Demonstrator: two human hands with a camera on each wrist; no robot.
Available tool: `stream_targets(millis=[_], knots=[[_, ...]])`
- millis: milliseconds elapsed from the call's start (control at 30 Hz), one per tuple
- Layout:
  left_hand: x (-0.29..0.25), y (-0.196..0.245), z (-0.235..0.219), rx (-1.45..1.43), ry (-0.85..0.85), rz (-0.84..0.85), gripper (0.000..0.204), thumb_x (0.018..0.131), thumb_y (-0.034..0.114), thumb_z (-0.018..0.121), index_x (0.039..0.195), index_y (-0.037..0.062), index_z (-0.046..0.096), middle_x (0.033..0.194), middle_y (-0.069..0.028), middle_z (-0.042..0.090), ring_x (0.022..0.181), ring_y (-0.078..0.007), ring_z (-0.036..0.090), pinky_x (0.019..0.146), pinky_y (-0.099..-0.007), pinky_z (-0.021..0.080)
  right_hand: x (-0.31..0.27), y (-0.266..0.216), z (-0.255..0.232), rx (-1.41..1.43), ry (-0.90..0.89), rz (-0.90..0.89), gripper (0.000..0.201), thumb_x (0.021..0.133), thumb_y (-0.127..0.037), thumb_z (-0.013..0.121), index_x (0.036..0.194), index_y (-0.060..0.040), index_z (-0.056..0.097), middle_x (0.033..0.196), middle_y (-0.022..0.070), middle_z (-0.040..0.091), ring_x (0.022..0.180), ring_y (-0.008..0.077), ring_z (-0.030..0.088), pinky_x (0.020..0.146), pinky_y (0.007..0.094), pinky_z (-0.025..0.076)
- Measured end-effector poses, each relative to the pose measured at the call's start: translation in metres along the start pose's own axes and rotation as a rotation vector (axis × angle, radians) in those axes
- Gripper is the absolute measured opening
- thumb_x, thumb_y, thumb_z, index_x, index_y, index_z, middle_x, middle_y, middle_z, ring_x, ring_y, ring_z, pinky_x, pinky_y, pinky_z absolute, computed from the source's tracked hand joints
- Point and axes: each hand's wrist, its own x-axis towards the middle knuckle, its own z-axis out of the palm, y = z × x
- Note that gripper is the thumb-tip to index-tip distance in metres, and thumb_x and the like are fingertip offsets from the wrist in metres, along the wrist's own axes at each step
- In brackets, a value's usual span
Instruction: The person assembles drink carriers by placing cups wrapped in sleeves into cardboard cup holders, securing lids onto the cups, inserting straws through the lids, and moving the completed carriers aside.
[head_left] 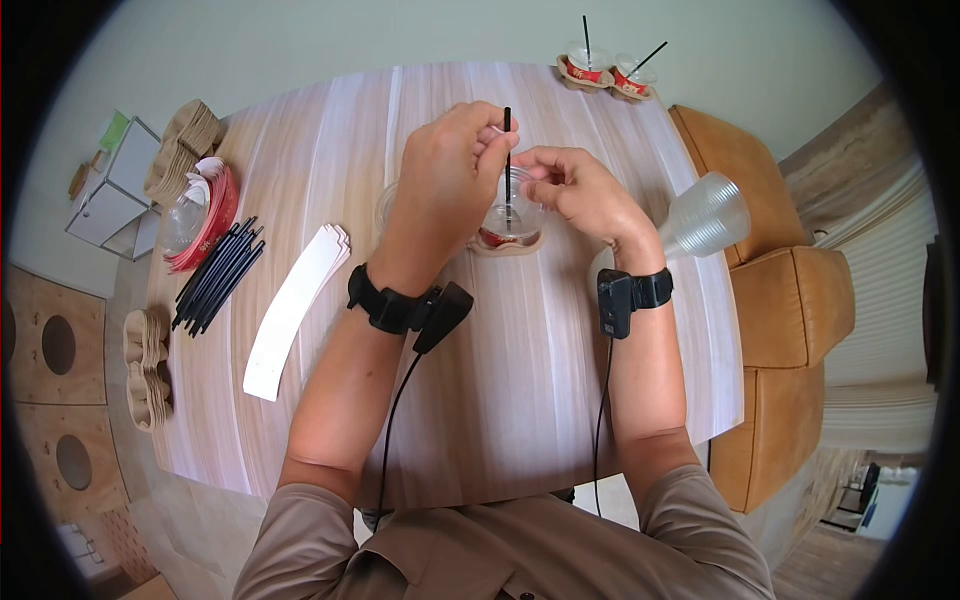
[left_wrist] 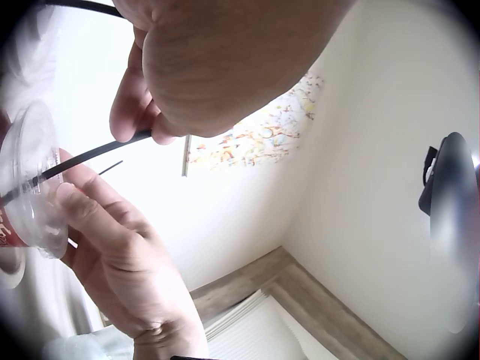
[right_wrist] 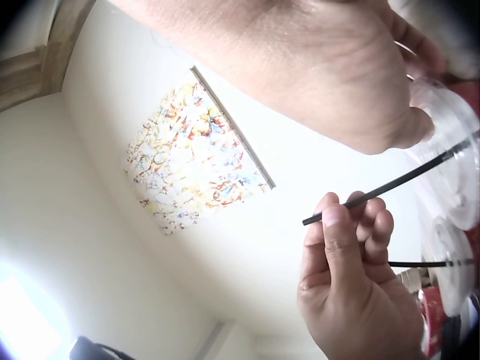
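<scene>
The left hand [head_left: 445, 185] pinches a black straw [head_left: 508, 135] between thumb and fingers near its top. The straw stands upright through the clear lid of a cup [head_left: 505, 222] with a red band, seated in a brown cardboard carrier [head_left: 510, 250]. From the cup's right side, the right hand [head_left: 590, 195] grips its lid rim; the left wrist view shows that thumb [left_wrist: 94, 217] on the clear lid [left_wrist: 41, 180]. In the right wrist view, the left hand [right_wrist: 360, 277] pinches the straw [right_wrist: 397, 181] near its free end. A clear rim partly shows behind the left wrist.
Black straws [head_left: 218, 275], white curved sleeves [head_left: 298, 310], red sleeves [head_left: 225, 215] and stacked carriers [head_left: 185, 150] lie at the left. Stacked clear cups [head_left: 710, 215] lie at the right. Two cups with straws [head_left: 588, 72] stand at the back edge. Brown seats [head_left: 790, 305] adjoin the table's right side.
</scene>
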Motion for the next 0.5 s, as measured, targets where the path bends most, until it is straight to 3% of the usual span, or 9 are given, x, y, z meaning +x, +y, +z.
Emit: stream_targets(millis=[500], knots=[[-0.0014,-0.0062,0.0026,0.045,-0.011,0.004,0.012,0.106,0.005,0.075,0.113,-0.0051,0.077,0.087,-0.0103,0.079,0.079,-0.0127,0.073,0.075,-0.0280,0.060,0.0030,0.0047,0.0008,0.023,0.002,-0.009,0.040,0.100,-0.001,0.073,0.140,0.0033,0.076,0.108,0.0067,0.080,0.097,0.0152,0.071,0.091,0.0322,0.059]])
